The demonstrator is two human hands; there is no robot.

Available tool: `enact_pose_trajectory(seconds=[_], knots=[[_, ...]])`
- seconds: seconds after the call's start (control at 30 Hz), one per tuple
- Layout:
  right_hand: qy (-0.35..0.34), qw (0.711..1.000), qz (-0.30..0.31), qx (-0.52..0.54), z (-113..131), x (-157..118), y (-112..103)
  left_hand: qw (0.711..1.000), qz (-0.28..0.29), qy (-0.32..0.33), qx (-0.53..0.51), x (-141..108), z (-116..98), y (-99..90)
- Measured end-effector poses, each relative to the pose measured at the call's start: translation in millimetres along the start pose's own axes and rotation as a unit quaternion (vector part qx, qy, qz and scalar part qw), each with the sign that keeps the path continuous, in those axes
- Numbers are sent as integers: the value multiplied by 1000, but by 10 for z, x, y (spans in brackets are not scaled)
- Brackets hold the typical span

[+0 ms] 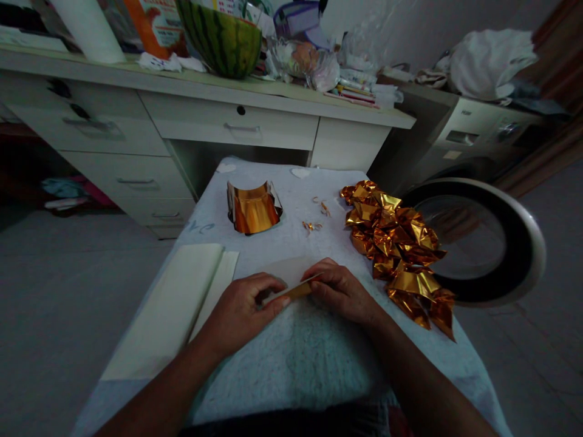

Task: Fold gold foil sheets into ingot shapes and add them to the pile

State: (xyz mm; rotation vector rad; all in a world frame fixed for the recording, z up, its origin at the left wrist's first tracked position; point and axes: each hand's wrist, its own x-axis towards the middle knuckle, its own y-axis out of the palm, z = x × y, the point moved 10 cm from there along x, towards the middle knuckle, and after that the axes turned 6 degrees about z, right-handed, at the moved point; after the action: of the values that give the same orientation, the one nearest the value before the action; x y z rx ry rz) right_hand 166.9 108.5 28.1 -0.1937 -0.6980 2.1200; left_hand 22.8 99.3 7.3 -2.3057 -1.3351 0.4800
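Note:
Between my hands is a narrow folded strip of paper (298, 291), pale along its top edge and gold on the side facing me. My left hand (250, 306) pinches its left end between thumb and fingers. The right end is gripped by my right hand (339, 288). A translucent whitish sheet (285, 267) lies just behind the strip. To the left rest folded cream sheets (168, 309). Farther back stands a curved stack of gold foil (255, 209). Crumpled gold foil pieces (396, 243) lie in a pile on the right, with small gold twists (312, 227) nearer the middle.
A light blue cloth (291, 376) covers the table. Behind it runs a white desk (228, 100) holding a cut watermelon (223, 39), plastic bags and papers. At the right, a washing machine has its round door (531, 243) swung out beside the table.

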Motion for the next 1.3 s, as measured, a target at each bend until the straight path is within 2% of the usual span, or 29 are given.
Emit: enact_pose_trajectory(seconds=[0.1,0.17,0.27,0.4,0.57,0.87,1.0,1.2,1.3], knots=[[16,999,5,-51,-27,24,41,998,-28,-36,-31,-12,88,-28],[43,995,-3,-88,-76,36,58,997,-54,-46,-16,-9,117,-71],[97,983,-45,-150,-156,43,28,993,-89,-49,56,14,111,-133],[157,956,-118,-216,-242,18,-48,971,-137,-9,196,58,-9,-190],[176,940,-128,-263,-307,14,-33,941,-180,-7,285,92,-52,-222],[192,939,-119,-261,-334,19,-19,934,-176,-38,307,162,84,-176],[203,939,-109,-254,-359,47,-28,941,-155,-49,296,190,131,-160],[211,940,-58,-260,-395,210,-72,949,-137,-54,277,216,90,-164],[179,952,-42,-243,-357,285,-62,955,-133,-37,264,218,95,-141]])
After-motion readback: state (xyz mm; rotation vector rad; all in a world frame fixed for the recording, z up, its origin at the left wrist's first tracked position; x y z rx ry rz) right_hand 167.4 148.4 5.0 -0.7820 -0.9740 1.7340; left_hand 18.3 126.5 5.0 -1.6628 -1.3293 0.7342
